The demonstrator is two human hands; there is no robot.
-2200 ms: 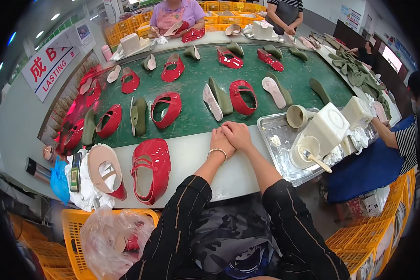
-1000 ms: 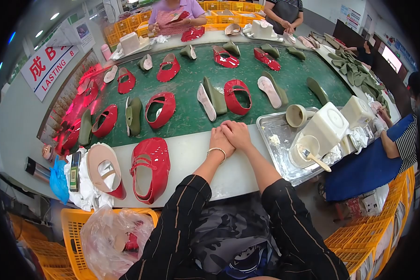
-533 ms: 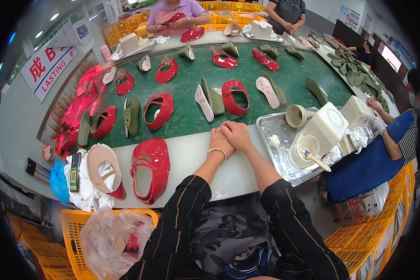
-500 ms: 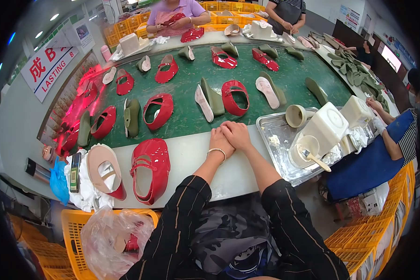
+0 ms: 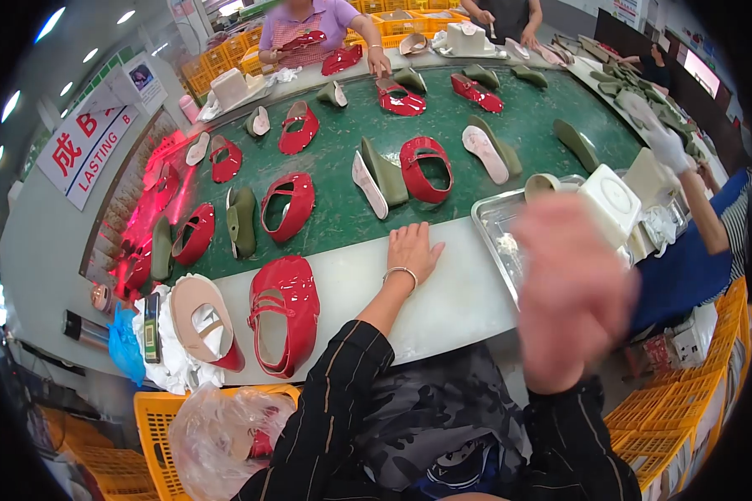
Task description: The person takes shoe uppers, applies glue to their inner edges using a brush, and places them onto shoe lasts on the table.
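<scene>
The near red upper [image 5: 303, 296], glossy and rounded, lies by the near edge of the table [image 5: 468, 292], towards its left. Right of it, the left hand [image 5: 414, 252] rests spread on the smooth pale border, holding nothing. The right hand [image 5: 570, 288], raised before the shiny metal tray [image 5: 482, 225], is too blurred to tell whether its fingers are closed. On the table's green middle, red uppers [image 5: 299, 144] and matte green wedges [image 5: 390, 179] lie as separate pieces, apparently not yet joined. A square-faced white container [image 5: 614, 204] shows beyond the right hand.
</scene>
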